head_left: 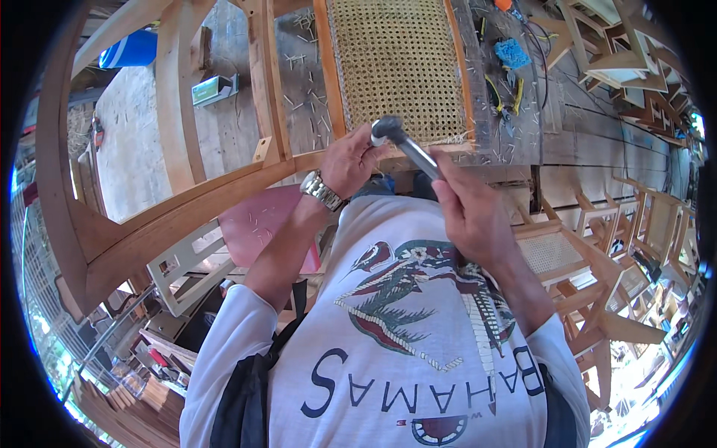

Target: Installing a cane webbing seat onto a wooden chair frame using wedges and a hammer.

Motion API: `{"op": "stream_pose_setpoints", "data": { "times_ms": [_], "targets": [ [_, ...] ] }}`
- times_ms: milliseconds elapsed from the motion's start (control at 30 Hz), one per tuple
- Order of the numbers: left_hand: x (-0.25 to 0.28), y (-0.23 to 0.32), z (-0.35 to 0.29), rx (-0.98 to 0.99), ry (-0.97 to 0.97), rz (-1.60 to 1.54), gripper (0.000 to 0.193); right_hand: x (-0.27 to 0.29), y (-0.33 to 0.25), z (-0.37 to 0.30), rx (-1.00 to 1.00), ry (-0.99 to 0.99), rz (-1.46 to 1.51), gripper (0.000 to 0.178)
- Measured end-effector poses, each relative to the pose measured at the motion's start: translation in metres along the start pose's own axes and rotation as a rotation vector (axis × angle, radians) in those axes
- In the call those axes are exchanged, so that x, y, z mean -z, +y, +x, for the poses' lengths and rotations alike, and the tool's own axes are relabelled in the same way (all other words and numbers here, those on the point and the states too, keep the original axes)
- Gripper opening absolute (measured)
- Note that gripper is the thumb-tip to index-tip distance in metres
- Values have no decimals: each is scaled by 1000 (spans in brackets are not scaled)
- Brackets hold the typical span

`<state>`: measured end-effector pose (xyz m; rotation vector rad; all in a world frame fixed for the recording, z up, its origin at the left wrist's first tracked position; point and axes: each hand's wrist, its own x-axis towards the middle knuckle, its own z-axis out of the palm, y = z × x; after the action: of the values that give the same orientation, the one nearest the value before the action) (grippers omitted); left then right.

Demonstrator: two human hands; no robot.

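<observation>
Cane panel (397, 71) cropped at top

Pale wooden chair frames (627, 328) are crowding the right side in a jumble. A weathered plank desk (231, 134) is spreading across the top. A pink seat (261, 224) is standing near it, and brown boards (123, 407) are lying stacked at lower left. Bright daylight is pouring through a mesh wall (37, 276) at far left and glaring at lower right.
</observation>
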<state>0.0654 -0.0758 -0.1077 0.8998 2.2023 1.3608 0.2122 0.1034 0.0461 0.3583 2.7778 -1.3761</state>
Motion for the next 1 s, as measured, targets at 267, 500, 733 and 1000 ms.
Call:
{"op": "stream_pose_setpoints", "data": {
  "times_ms": [267,500,733,1000],
  "targets": [
    [2,0,4,35,-98,123,18,-6,9,-1,-84,-12,-39,45],
    [28,-15,5,296,110,-499,18,1,23,-11,-152,248,97,41],
    [27,-21,-3,259,2,-389,13,-9,24,-12,-163,166,117,41],
    [14,-7,-3,69,-23,-143,14,4,-14,-11,123,285,176,44]
  ]
}}
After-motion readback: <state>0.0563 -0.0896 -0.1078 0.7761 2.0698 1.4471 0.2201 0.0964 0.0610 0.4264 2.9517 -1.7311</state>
